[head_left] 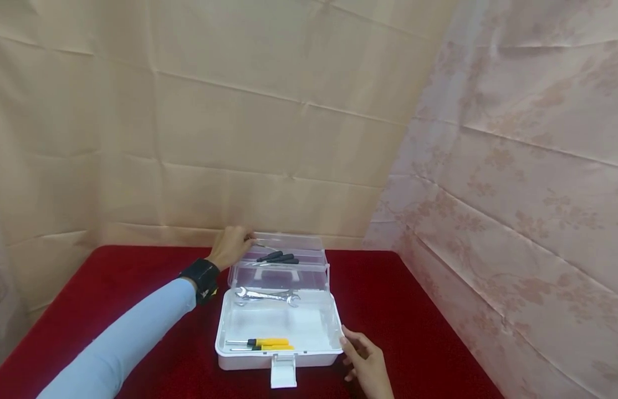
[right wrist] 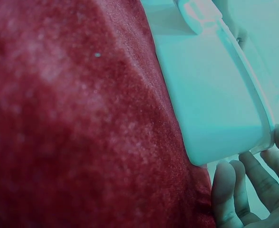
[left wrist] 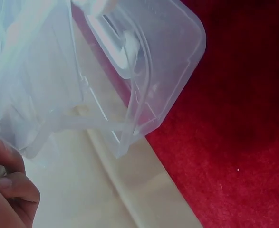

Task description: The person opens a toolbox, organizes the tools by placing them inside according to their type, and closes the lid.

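Note:
A white toolbox point(head_left: 279, 363) stands with its clear lid raised on the red cloth. My left hand point(head_left: 231, 246) is at the left end of the clear upper tray point(head_left: 313, 257), fingers curled around a thin metal tool point(head_left: 265, 246); the fingers hide its other end. Several black-handled screwdrivers point(head_left: 284, 259) lie in that tray. Inside the base are shiny wrenches point(head_left: 269, 296) at the back and yellow-handled screwdrivers point(head_left: 271, 344) along the front. My right hand point(head_left: 366, 360) grips the box's front right corner, thumb at the rim and fingers against the outer wall point(right wrist: 215, 109).
The box's white latch point(head_left: 284, 372) hangs down in front. Red cloth point(head_left: 388, 299) covers the table. A beige curtain point(head_left: 239, 138) hangs behind it and a flowered pink curtain point(head_left: 528, 194) along the right side.

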Motion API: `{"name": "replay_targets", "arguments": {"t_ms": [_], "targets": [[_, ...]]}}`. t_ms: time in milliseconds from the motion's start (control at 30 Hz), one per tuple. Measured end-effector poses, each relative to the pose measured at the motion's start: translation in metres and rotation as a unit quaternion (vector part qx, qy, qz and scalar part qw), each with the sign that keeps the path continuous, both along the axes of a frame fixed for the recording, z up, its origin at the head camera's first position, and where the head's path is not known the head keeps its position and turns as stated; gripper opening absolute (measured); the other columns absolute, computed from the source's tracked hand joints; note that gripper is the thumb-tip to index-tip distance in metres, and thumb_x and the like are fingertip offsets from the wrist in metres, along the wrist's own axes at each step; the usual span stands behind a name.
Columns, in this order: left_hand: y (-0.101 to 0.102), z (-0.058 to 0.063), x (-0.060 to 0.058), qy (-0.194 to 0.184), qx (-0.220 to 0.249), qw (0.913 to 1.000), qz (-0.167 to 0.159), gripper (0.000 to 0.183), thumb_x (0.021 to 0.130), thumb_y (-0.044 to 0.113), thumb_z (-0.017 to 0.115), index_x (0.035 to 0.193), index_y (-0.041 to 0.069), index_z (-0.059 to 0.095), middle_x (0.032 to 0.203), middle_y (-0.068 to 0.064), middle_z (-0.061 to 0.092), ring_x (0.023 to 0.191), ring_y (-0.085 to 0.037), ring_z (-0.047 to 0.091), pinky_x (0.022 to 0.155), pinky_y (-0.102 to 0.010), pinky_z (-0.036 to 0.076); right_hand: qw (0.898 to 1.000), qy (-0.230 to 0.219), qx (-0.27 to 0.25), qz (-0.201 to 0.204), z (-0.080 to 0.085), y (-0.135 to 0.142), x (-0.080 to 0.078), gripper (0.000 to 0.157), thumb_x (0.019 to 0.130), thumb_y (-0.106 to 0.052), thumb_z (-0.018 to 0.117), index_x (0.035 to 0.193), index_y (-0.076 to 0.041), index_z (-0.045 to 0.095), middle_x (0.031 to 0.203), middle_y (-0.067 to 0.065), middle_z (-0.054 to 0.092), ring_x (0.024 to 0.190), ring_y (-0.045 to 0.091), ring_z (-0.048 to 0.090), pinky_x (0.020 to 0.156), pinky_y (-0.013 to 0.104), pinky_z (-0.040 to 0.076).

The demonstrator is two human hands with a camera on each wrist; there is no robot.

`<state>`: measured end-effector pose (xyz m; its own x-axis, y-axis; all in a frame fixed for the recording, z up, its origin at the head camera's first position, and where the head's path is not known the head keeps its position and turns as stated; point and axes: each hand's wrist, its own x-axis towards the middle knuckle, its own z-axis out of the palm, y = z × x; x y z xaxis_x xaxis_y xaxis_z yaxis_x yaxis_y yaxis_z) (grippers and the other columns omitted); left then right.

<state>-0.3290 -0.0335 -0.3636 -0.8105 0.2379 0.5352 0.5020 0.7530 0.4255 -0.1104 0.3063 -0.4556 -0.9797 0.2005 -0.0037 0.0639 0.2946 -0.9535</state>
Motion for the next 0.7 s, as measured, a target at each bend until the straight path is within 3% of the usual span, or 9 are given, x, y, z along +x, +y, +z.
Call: {"name": "replay_targets", "arguments": {"t_ms": [233, 400, 467, 533, 700], "targets": [[-0.01, 0.001, 0.003, -0.02, 0.034, 0.9992, -0.001, 0.019, 0.092, 0.023, 0.068, 0.099, 0.008, 0.075, 0.089, -0.006, 0.07, 0.076, -0.023, 0.061, 0.066, -0.035, 0.05, 1.0, -0.002, -0.005, 0.0, 0.002, -0.003, 0.0, 0.056, 0.088, -0.041, 0.069, 0.133, -0.008, 0.061, 0.114, 0.014, 0.066, 0.072, 0.022, 0.057, 0.051, 0.038, 0.051], [-0.031, -0.009, 0.009, -0.052, 0.077, 0.9954, 0.021, 0.024, 0.098, 0.027, 0.059, 0.108, 0.008, 0.067, 0.091, -0.006, 0.065, 0.08, -0.025, 0.059, 0.067, -0.036, 0.05, 1.0, -0.006, -0.003, -0.005, 0.003, -0.004, 0.0, 0.057, 0.088, -0.043, 0.069, 0.133, -0.01, 0.061, 0.112, 0.013, 0.066, 0.072, 0.022, 0.057, 0.052, 0.038, 0.051], [-0.042, -0.019, 0.013, -0.087, 0.081, 0.9925, 0.032, 0.024, 0.099, 0.027, 0.057, 0.109, 0.007, 0.065, 0.09, -0.007, 0.063, 0.079, -0.025, 0.057, 0.065, -0.035, 0.049, 1.0, -0.002, -0.004, -0.006, 0.003, -0.003, -0.001, 0.056, 0.088, -0.042, 0.069, 0.133, -0.01, 0.062, 0.112, 0.013, 0.066, 0.072, 0.022, 0.057, 0.051, 0.038, 0.051], [-0.051, -0.032, 0.018, -0.145, 0.082, 0.9854, 0.034, 0.026, 0.098, 0.028, 0.058, 0.11, 0.006, 0.065, 0.089, -0.008, 0.063, 0.076, -0.024, 0.057, 0.061, -0.033, 0.048, 1.0, -0.001, -0.003, -0.007, 0.004, -0.002, -0.001, 0.056, 0.087, -0.043, 0.069, 0.132, -0.01, 0.062, 0.113, 0.013, 0.066, 0.072, 0.022, 0.057, 0.051, 0.038, 0.051], [-0.065, -0.065, 0.034, -0.299, 0.101, 0.9489, 0.012, 0.034, 0.098, 0.034, 0.058, 0.107, 0.003, 0.067, 0.08, -0.009, 0.063, 0.061, -0.022, 0.058, 0.051, -0.031, 0.048, 1.0, -0.01, 0.004, -0.011, 0.004, -0.001, -0.003, 0.057, 0.085, -0.045, 0.071, 0.131, -0.012, 0.064, 0.114, 0.011, 0.066, 0.073, 0.023, 0.058, 0.053, 0.038, 0.051]]}}
